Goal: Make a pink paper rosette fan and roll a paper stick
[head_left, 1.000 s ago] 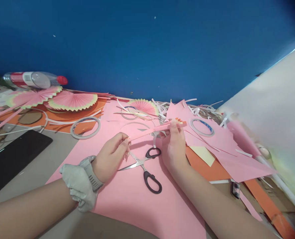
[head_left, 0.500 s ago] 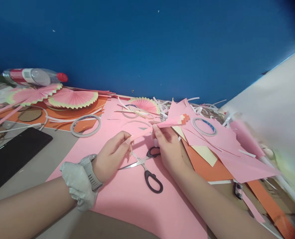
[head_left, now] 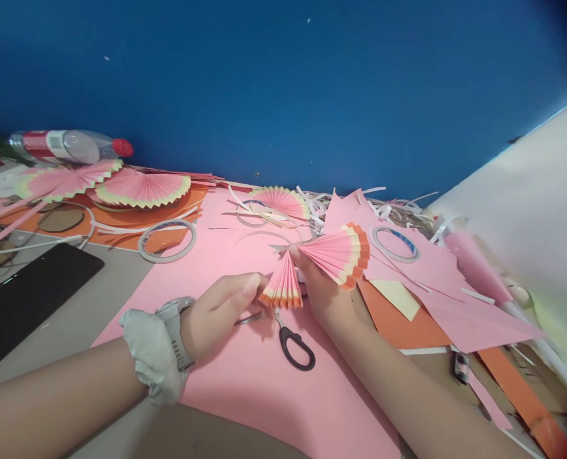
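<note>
A pleated paper fan (head_left: 335,252), pink with cream and orange edges, is held between both hands, spread into two fanned parts. My right hand (head_left: 324,290) pinches it at its folded middle. My left hand (head_left: 226,303), thumb on top, is closed at the left edge of the lower part. Below the hands, black-handled scissors (head_left: 296,349) lie on a large pink sheet (head_left: 283,408). One handle and part of the blades are hidden by the hands and fan.
Tape rolls (head_left: 167,241) (head_left: 396,245) lie on both sides. Finished-looking fans (head_left: 142,188), a bottle (head_left: 70,146) and a black phone (head_left: 37,299) are at the left. Pink and orange sheets (head_left: 402,319) and paper strips cover the right. A blue wall (head_left: 283,95) stands behind.
The folded strip has opened out into two fans. My left hand has moved slightly down and now sits by the lower fan's edge; my right hand still pinches the middle.
</note>
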The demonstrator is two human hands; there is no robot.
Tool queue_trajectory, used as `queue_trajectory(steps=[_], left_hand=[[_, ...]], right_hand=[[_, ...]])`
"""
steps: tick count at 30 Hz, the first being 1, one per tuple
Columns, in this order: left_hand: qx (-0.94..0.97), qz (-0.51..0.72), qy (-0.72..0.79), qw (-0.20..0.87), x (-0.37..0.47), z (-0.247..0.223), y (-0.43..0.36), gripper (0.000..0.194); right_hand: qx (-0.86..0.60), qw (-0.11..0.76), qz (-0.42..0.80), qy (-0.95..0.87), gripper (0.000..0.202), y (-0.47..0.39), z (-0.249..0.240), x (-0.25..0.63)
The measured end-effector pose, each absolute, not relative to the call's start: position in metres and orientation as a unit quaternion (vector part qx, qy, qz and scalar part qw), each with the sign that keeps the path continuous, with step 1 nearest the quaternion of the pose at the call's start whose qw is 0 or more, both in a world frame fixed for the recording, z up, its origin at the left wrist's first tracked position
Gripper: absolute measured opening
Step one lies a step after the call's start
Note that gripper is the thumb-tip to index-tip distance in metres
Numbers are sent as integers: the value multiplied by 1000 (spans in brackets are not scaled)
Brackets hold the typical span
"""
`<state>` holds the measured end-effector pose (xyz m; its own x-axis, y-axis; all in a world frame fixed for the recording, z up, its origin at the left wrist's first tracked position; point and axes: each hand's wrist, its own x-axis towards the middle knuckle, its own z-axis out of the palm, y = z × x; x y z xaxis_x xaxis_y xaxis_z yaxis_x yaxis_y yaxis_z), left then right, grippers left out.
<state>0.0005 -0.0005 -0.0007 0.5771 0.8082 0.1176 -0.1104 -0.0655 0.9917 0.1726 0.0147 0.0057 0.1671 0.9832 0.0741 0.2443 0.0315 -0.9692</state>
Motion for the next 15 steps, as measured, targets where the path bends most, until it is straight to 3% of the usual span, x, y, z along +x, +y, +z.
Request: queue_trajectory(steps=[8,15], left_hand=[[511,351,273,735,6,3,5,24],[470,365,295,748,4,-2,10,23]], right_hand=[[-449,500,450,-588,13,8,6,162],[-517,505,365,-587,10,2,17,168]])
